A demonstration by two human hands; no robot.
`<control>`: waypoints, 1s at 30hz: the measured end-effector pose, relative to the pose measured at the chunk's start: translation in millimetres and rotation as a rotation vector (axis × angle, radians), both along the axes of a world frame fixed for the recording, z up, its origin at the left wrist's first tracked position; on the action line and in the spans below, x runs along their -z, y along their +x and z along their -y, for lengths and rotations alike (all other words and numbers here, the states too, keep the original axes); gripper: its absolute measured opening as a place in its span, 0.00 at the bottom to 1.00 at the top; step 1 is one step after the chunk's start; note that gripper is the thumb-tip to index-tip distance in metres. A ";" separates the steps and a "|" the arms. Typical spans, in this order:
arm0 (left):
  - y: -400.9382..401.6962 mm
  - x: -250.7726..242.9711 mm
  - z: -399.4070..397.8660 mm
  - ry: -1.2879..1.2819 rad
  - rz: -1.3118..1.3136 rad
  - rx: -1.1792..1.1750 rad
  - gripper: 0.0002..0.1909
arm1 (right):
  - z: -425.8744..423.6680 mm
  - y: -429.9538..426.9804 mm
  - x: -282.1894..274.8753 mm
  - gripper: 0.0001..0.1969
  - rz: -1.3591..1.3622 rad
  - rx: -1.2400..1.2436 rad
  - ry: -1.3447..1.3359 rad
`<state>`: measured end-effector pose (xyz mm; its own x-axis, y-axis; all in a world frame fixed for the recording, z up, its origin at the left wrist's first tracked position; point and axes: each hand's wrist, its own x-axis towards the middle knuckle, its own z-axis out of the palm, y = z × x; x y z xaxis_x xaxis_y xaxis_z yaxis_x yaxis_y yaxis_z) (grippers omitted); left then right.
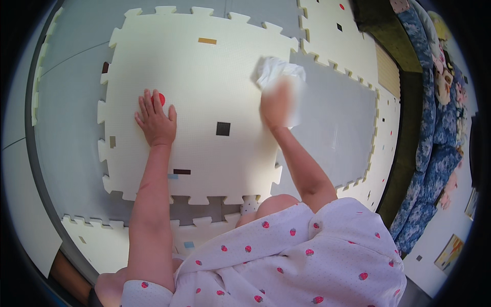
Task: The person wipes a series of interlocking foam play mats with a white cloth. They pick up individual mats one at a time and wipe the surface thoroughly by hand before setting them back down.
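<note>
A cream foam puzzle mat tile [191, 88] with interlocking toothed edges lies on the grey floor before me. My left hand [156, 122] rests flat on its left part, fingers spread, partly over a printed red dot [161, 99]. Over the tile's right edge, my right hand [277, 101] is blurred and grips a crumpled white cloth or wipe [279, 69]. Part of the cloth hangs past the edge beside the hand. Printed marks dot the tile, among them a dark square [223, 129] and an orange bar [207, 41].
More joined foam mat tiles [332, 42] border the grey floor [333, 119] on the right and behind. Further right stands a sofa [412, 134] with blue patterned cushions and several plush toys [444, 86]. Another mat piece [101, 240] lies near my knees.
</note>
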<state>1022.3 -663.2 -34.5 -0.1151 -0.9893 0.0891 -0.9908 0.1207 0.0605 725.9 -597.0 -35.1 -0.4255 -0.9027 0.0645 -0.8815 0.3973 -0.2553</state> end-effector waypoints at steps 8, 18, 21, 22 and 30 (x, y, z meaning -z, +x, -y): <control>10.4 -11.9 -17.6 0.099 0.011 -0.022 0.29 | -131.8 60.0 -34.6 0.23 0.171 -0.339 -0.001; 25.9 -41.2 -209.3 0.398 -0.273 0.640 0.36 | -210.8 26.1 -47.0 0.17 0.678 0.555 -0.080; 16.3 -36.7 -231.5 0.322 -0.113 0.693 0.40 | -221.5 37.3 -44.7 0.17 0.745 0.503 -0.057; 12.0 -37.2 -232.3 0.319 -0.111 0.680 0.40 | -226.2 35.2 -37.1 0.17 0.804 0.557 -0.120; -5.9 -23.2 -212.9 0.342 -0.201 0.669 0.46 | -217.5 19.5 -47.9 0.17 1.406 0.859 -0.161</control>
<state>1016.4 -450.4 -11.3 -0.7117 -0.6910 -0.1262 -0.6796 0.6318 0.3728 745.4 -379.4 12.8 -0.5671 -0.4109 -0.7138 0.5082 0.5075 -0.6958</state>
